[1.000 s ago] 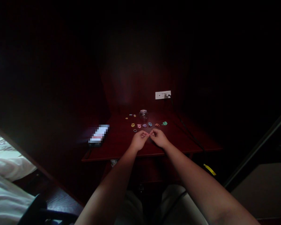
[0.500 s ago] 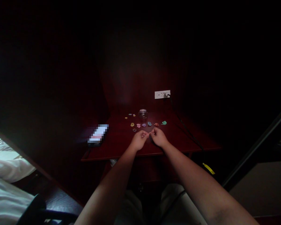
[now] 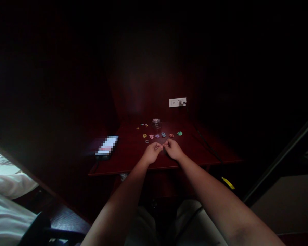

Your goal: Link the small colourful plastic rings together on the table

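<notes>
My left hand (image 3: 153, 152) and my right hand (image 3: 172, 149) meet over the near part of the dark red desk, fingertips pinched and almost touching. Between them is a small pinkish elastic band (image 3: 162, 146), mostly hidden by the fingers. Just beyond lies a row of small coloured band piles: yellow (image 3: 144, 135), pink (image 3: 151, 136), purple (image 3: 157, 136), blue (image 3: 163, 134), red (image 3: 171, 135) and green (image 3: 179, 133). A single dark band (image 3: 147, 141) rests near my left hand. Behind the row stands a clear lidded jar (image 3: 156, 124).
Several loose bands (image 3: 146, 125) lie left of the jar. A phone (image 3: 107, 146) with a lit, blurred screen is at the desk's left edge. A socket (image 3: 177, 102) on the back wall has a plug, its black cable (image 3: 207, 145) running down the right side.
My hands stay pinched together at nearly the same spot, the fingertips shifting only slightly. The whole view has moved a little; the band piles lie as before.
</notes>
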Tool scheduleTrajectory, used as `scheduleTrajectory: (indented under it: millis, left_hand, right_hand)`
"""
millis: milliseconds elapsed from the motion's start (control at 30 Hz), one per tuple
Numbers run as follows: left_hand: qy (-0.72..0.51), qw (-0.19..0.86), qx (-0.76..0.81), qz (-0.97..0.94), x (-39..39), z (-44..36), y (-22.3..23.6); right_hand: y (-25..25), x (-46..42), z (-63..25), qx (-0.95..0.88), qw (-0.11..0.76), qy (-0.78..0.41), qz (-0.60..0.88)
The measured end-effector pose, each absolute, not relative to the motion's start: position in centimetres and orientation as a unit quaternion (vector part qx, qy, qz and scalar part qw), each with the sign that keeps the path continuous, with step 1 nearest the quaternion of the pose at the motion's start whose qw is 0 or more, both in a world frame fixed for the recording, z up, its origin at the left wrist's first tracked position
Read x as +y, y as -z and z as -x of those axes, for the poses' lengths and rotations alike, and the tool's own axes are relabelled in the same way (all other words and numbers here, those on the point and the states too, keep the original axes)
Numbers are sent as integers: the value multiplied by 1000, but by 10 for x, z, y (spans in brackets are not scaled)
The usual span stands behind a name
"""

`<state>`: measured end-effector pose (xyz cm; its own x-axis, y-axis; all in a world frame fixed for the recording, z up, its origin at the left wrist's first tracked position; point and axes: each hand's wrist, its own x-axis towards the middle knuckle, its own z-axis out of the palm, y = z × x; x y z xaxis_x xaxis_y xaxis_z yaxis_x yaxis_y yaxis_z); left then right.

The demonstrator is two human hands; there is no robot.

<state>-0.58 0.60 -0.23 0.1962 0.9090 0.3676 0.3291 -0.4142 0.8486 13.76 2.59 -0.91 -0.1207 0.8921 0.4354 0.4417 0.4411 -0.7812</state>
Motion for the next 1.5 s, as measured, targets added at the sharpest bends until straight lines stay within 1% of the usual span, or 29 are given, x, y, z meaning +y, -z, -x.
scheduleTrajectory:
  millis: [167,433,600,833,1133,1500]
  left_hand:
    - [-459,302,446,-707,9,6,5]
    - [-471,242,510,-678,14,7,12]
    - [-468,223,537,-665,13,5,11]
    - [-453,247,508,-690,9,4,6]
    - [-453,231,535,-674,11,4,10]
    - [-450,293,459,-708,9,6,8]
  right_hand:
    - [9,25,-138,-711,468,-246,464]
    - [4,19,-137,-730,458,-284,421]
    - [5,19,-137,-729,456,-298,415]
    - [4,19,-138,-724,460,-291,424]
    - [2,16,-137,-731,447,-279,433]
    - [6,22,-137,-729,448,-254,451]
